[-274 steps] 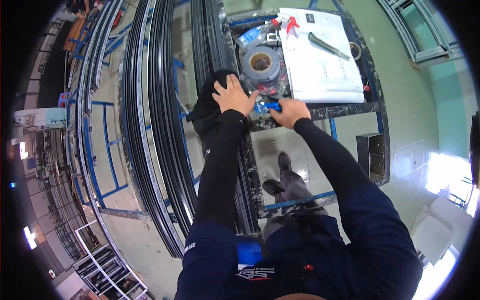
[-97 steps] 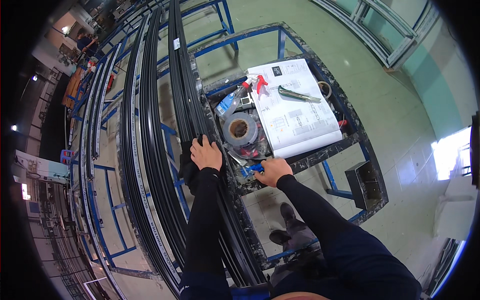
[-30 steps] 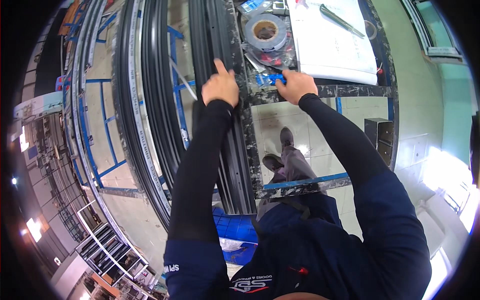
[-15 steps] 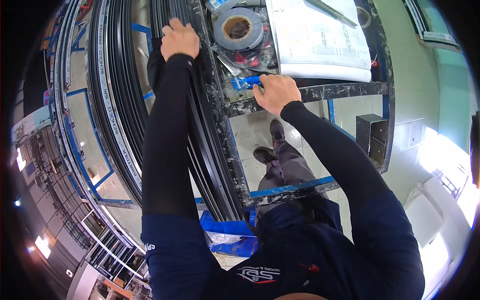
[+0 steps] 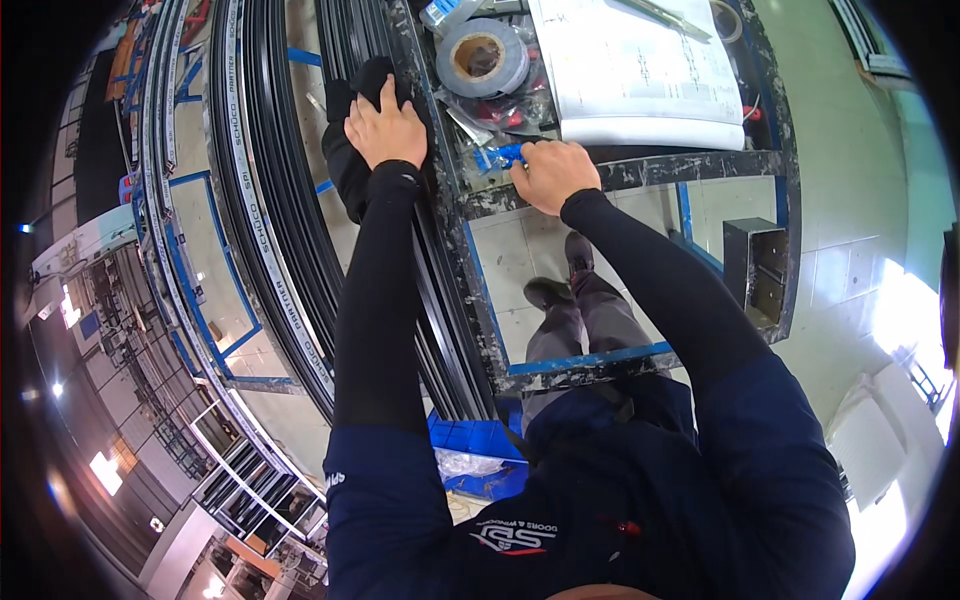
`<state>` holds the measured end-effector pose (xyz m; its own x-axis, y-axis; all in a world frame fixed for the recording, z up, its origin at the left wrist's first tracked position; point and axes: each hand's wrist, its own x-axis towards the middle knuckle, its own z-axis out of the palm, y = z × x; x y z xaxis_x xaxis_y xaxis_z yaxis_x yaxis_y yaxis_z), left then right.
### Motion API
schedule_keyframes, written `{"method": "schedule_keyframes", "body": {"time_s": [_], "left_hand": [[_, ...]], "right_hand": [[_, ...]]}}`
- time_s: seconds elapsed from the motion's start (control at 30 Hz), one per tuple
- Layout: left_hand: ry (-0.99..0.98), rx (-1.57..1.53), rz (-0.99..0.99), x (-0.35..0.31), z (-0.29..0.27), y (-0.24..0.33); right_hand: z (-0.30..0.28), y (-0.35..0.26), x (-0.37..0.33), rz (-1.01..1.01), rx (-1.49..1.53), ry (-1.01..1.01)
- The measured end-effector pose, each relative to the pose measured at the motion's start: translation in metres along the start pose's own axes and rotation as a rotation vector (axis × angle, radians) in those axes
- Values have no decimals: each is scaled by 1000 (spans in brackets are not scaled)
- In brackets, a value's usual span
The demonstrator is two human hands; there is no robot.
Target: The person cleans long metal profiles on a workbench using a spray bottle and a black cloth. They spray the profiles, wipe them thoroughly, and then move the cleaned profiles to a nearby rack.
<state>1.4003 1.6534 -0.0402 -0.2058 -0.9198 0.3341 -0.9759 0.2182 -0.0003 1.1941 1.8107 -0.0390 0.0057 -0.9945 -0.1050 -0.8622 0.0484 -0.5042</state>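
My left hand (image 5: 388, 125) lies with fingers spread on a black cloth item (image 5: 350, 172), draped over the long black profiles (image 5: 445, 335). The cloth shows beyond the fingertips and along the hand's left side. At the near edge of the cart tray, my right hand (image 5: 558, 178) is closed, its fingers curled down. Their tips meet a small bright-blue object (image 5: 497, 157) beside clear plastic; the fingers hide part of it, and its kind cannot be made out. A grey tape roll (image 5: 483, 58) rests farther back on plastic bags.
An open sheaf of printed pages (image 5: 645, 75) with a pen (image 5: 665, 18) lies on the tray. The paint-worn metal frame (image 5: 660, 172) has a dark open box (image 5: 755, 270) at its right. More profiles (image 5: 285, 180) stand left; a blue bin (image 5: 465, 435) sits below.
My left hand has shifted toward me over the profiles, its fingers spreading on the black cloth, which now shows beyond them. My right hand stays at the blue object. The view has swung slightly.
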Motion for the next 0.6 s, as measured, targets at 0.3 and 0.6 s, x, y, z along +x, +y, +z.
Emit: {"method": "schedule_keyframes", "body": {"time_s": [0.3,0.6], "left_hand": [[-62,68,24,-129,-74,29],[-292,-7,-174,-245,-144,21]], "right_hand": [[-2,11,7,32,10,36],[-2,1,71,28,469,457]]}}
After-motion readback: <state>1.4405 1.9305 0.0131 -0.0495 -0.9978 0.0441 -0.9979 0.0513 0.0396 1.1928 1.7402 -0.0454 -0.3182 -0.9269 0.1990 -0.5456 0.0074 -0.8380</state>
